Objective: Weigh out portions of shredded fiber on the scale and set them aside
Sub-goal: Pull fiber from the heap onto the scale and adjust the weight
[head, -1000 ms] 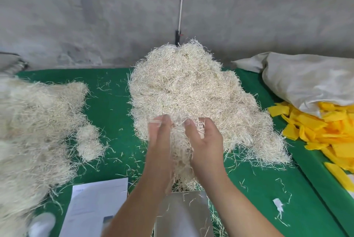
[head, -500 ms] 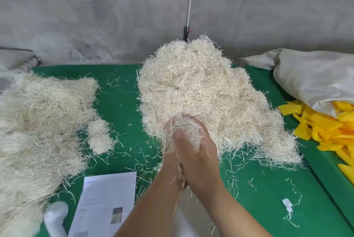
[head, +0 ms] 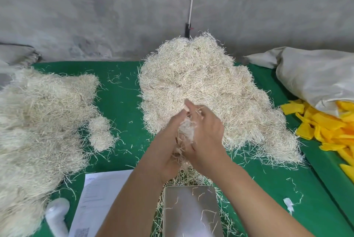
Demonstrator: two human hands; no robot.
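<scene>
Two hands, left hand (head: 168,141) and right hand (head: 206,133), cupped one fiber tuft (head: 184,131) between them just above the scale (head: 191,211), big fiber pile (head: 206,87) right behind; best lowered gently onto the pan, centered, without shedding strands.

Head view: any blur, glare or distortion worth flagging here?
Head view: motion blur on both hands, left hand and right hand, around the fiber clump; soft glare on the metal scale plate; wide-angle stretch smears the left fiber pile; lighting flat, shadows faint.
</scene>
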